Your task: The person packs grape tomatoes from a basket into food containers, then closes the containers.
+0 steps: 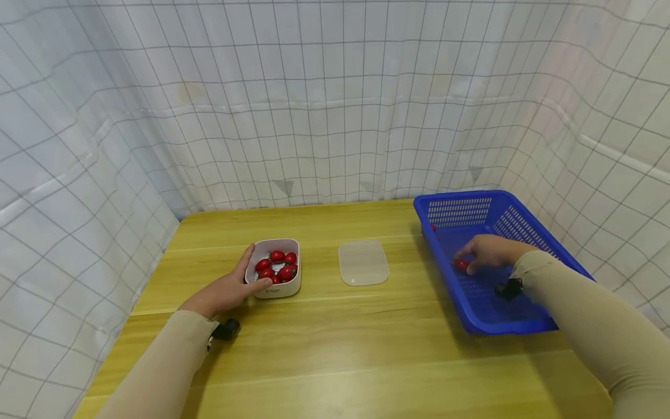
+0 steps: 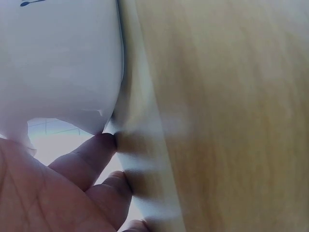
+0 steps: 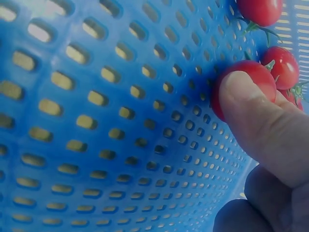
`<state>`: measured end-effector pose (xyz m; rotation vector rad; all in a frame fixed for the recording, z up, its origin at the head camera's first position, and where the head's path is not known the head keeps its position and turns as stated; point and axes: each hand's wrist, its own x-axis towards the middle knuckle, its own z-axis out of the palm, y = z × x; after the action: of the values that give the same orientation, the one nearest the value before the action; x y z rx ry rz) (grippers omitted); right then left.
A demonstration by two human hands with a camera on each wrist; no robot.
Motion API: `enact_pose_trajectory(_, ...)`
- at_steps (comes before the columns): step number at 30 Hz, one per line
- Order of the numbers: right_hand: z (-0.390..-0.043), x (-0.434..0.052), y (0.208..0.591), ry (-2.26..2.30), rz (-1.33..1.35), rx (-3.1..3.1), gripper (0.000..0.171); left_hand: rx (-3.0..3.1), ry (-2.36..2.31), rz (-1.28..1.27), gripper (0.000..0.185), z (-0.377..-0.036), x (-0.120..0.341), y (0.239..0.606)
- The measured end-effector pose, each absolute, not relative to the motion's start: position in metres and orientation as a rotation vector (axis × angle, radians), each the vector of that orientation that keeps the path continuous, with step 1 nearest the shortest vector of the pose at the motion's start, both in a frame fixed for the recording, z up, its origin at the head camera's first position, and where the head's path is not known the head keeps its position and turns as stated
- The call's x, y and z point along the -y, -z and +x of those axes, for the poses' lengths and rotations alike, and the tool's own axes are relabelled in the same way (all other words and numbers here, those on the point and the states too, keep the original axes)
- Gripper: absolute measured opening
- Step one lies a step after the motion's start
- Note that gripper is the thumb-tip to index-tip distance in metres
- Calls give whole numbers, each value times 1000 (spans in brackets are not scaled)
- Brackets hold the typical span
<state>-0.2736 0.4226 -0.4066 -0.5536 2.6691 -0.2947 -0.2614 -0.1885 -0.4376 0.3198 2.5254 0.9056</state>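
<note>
A white container (image 1: 285,287) with several red cherry tomatoes (image 1: 277,266) in it stands on the wooden table (image 1: 335,349), left of centre. My left hand (image 1: 227,289) grips its left side, thumb at the front rim. In the left wrist view the container wall (image 2: 58,63) fills the top left, with my fingers (image 2: 91,159) against it. My right hand (image 1: 489,251) reaches into the blue basket (image 1: 523,326) and pinches a cherry tomato (image 1: 462,265) on its floor. The right wrist view shows my thumb (image 3: 260,121) on that tomato (image 3: 241,79), with two more tomatoes (image 3: 282,65) beside it.
A clear plastic lid (image 1: 363,263) lies flat on the table between the container and the basket. White gridded cloth (image 1: 335,105) walls the table at the back and on both sides. The basket sits at the table's right edge.
</note>
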Motion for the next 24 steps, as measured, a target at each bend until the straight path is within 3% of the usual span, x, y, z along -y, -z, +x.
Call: enact_pose_trajectory(24,-270,-419,404,321,-501,-2641,42,-2527,-932,312,114,-258,188,437)
